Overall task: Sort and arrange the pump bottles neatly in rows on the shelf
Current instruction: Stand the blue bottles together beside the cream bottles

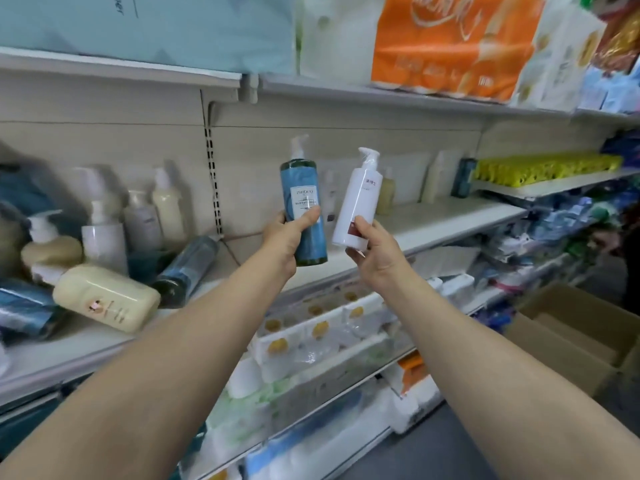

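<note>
While we hold both arms out over the shelf (433, 216), our left hand (285, 237) grips a blue bottle (303, 202) low on its body, thumb across the front, and our right hand (375, 249) pinches the base of a white bottle (356, 202) tilted right. Both bottles hang just above the shelf's near edge. Bare shelf runs behind and to the right of them, with a few bottles (433, 181) at the far back wall. Left, a jumble (104, 258) of fallen and standing bottles crowds the board. The blue label reads ZHIDUO; the white bottle's writing is too small to read.
</note>
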